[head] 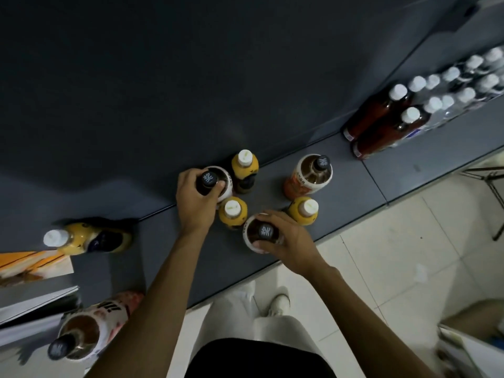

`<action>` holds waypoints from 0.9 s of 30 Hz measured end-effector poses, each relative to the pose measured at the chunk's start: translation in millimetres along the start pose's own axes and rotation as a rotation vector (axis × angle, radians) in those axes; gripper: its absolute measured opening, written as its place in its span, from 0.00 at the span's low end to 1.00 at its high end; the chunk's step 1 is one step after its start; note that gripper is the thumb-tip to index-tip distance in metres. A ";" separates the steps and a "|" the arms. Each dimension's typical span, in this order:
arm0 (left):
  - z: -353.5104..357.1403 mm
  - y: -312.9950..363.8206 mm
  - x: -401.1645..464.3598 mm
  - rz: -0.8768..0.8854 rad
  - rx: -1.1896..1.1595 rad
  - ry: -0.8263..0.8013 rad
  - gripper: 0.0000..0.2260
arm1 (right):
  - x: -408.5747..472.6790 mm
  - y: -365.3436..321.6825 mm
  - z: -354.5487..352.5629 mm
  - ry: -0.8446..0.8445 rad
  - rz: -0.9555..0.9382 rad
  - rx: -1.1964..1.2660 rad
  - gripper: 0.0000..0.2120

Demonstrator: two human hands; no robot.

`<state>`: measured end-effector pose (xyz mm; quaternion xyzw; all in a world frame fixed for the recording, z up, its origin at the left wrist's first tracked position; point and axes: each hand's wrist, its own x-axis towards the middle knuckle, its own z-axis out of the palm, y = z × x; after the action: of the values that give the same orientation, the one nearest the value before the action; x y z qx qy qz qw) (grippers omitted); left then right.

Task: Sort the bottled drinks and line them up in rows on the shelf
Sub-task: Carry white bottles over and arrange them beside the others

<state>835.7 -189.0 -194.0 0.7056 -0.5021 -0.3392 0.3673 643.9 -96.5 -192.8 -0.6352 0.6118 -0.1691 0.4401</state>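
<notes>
On the dark grey shelf (272,263) my left hand (195,203) grips the neck of a dark-capped tea bottle (226,177) near the back wall. My right hand (286,241) grips the top of a second dark-capped tea bottle (249,236) near the front edge. A third tea bottle (308,177) with an orange label stands free to the right. Three small yellow bottles with white caps stand among them: one at the back (245,170), one between my hands (233,214), one at the right (304,210).
Another yellow bottle (90,238) stands at the left, and a pink-labelled tea bottle (90,328) at the lower left. Rows of white-capped dark and clear bottles (425,102) fill the shelf at the right. An orange box (32,266) sits at the left. White floor tiles lie below.
</notes>
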 end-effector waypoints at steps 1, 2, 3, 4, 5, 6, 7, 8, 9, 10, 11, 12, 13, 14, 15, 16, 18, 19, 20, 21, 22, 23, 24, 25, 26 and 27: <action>-2.9 -1.0 -2.9 0.009 0.003 0.011 0.12 | 0.3 0.3 0.7 0.011 -0.004 -0.002 0.25; -6.0 -2.6 -6.7 0.021 0.013 0.020 0.12 | 0.4 0.5 1.9 0.024 0.000 -0.004 0.25; -9.4 -4.5 -11.9 0.029 0.023 0.029 0.12 | -0.5 0.3 4.0 0.049 0.008 -0.002 0.25; -13.2 -6.8 -18.5 0.033 0.028 0.043 0.12 | -3.0 0.1 7.2 0.081 0.016 0.006 0.25; -17.5 -9.4 -25.4 0.033 0.028 0.061 0.12 | -6.8 -0.3 10.7 0.113 0.025 0.016 0.25; -22.6 -11.5 -32.9 0.032 0.034 0.079 0.12 | -11.5 -0.3 14.5 0.139 0.036 0.024 0.24; -28.1 -13.5 -41.0 0.029 0.048 0.095 0.12 | -17.5 0.0 17.5 0.163 0.047 0.028 0.24; -34.1 -15.5 -49.7 0.024 0.066 0.108 0.12 | -23.3 1.4 19.5 0.188 0.061 0.039 0.23; -40.3 -17.5 -58.7 0.024 0.082 0.118 0.12 | -29.4 2.5 19.7 0.215 0.073 0.057 0.23; -47.1 -19.2 -69.0 0.028 0.102 0.122 0.12 | -35.8 3.5 19.1 0.240 0.082 0.082 0.22; -53.9 -19.7 -80.5 0.038 0.123 0.119 0.12 | -42.8 4.2 17.8 0.256 0.086 0.103 0.21; -59.8 -19.6 -92.1 0.051 0.148 0.115 0.12 | -49.8 4.3 16.0 0.264 0.085 0.119 0.20; -65.0 -19.8 -104.4 0.062 0.173 0.111 0.12 | -57.3 4.0 14.3 0.271 0.079 0.140 0.18; -69.1 -19.2 -117.5 0.070 0.190 0.110 0.13 | -65.6 3.7 13.3 0.288 0.070 0.177 0.17; -72.1 -18.7 -130.5 0.071 0.189 0.107 0.13 | -74.3 3.3 12.8 0.314 0.057 0.223 0.16; -74.0 -16.7 -142.8 0.073 0.168 0.101 0.14 | -82.7 2.4 12.4 0.344 0.039 0.266 0.17; -74.5 -10.0 -163.5 0.078 0.106 0.064 0.14 | -98.9 1.8 13.9 0.399 0.005 0.330 0.19; -73.7 -4.9 -173.4 0.092 0.073 0.037 0.14 | -107.1 1.2 14.1 0.422 -0.006 0.352 0.20; -72.4 1.5 -182.9 0.109 0.036 0.008 0.14 | -115.0 0.6 13.3 0.447 -0.016 0.369 0.21; -70.7 8.8 -191.4 0.116 0.001 -0.023 0.14 | -122.8 -0.6 10.9 0.473 -0.028 0.385 0.21; -68.3 17.2 -198.6 0.117 -0.031 -0.058 0.14 | -130.1 -2.3 6.7 0.499 -0.037 0.403 0.20; -64.6 24.3 -204.5 0.113 -0.062 -0.097 0.14 | -137.0 -3.4 1.3 0.517 -0.042 0.415 0.18; -59.6 30.2 -208.9 0.113 -0.089 -0.138 0.14 | -143.0 -3.7 -4.3 0.529 -0.043 0.422 0.15; -53.8 36.0 -213.0 0.120 -0.112 -0.178 0.14 | -148.6 -3.1 -9.9 0.536 -0.047 0.424 0.13; -46.4 41.1 -215.6 0.133 -0.128 -0.211 0.15 | -153.7 -2.0 -16.4 0.541 -0.052 0.424 0.11; -37.8 45.3 -216.7 0.145 -0.143 -0.241 0.15 | -157.1 0.4 -22.9 0.547 -0.053 0.422 0.11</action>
<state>789.4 15.0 -112.4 0.5939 -0.5666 -0.4289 0.3772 595.9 41.0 -129.5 -0.4771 0.6419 -0.4674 0.3767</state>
